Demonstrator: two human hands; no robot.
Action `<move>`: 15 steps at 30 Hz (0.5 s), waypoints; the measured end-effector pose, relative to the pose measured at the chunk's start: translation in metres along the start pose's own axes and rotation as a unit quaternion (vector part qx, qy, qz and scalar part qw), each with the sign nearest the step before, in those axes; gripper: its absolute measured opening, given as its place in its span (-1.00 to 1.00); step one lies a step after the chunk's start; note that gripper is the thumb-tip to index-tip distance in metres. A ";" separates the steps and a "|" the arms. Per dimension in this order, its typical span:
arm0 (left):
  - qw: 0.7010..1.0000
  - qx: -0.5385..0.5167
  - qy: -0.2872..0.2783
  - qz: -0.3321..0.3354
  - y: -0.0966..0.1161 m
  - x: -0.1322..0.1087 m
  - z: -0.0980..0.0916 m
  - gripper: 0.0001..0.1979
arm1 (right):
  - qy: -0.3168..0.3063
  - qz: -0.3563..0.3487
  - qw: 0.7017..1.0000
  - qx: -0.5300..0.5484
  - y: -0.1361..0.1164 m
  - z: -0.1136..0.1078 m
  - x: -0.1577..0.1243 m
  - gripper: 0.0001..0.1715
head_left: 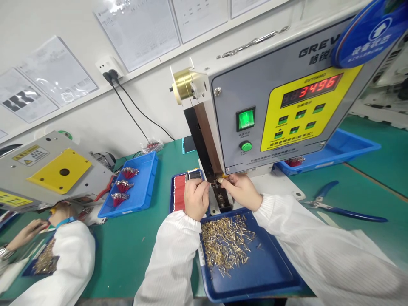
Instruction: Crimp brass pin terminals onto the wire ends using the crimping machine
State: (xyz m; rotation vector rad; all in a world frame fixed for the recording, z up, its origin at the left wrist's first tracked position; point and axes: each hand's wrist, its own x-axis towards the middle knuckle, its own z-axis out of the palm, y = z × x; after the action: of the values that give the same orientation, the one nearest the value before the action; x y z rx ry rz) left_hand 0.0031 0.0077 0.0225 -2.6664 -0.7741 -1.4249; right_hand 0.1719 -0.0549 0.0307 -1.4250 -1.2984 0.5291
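My left hand is closed up small, and its fingers pinch one thin red wire. My right hand is pressed together too, and its finger and thumb pinch one small gold pin right by the wire. Both hands are up at the thin black arm of one gray machine, just under its front. The wire and pin are too small to see well. Right below my hands is one blue tray with a big pile of gold pins, too many to count. Left of my left hand is one dark blue tray with red wires in it. Past that is one bright blue tray with three bunches of red wires. Right of my right hand lies one pair of blue pliers on the green counter. Far to my left, a co-worker's hand is near another tray.
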 end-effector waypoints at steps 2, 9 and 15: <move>1.000 0.003 0.001 -0.003 0.000 0.000 0.000 -0.87 | 0.013 -0.011 1.000 -0.017 0.000 0.002 0.000 -0.68; 1.000 0.005 -0.019 -0.015 -0.001 -0.001 0.002 -0.87 | 0.042 -0.039 0.997 -0.056 0.000 0.004 -0.001 -0.71; 0.999 0.002 -0.026 -0.020 -0.001 -0.001 0.003 -0.87 | 0.051 -0.056 0.995 -0.061 0.001 0.005 -0.001 -0.71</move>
State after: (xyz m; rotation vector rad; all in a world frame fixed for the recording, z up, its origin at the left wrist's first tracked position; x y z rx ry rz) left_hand 0.0041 0.0092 0.0198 -2.7101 -0.8379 -1.3643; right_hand 0.1675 -0.0539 0.0278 -1.4501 -1.3378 0.3021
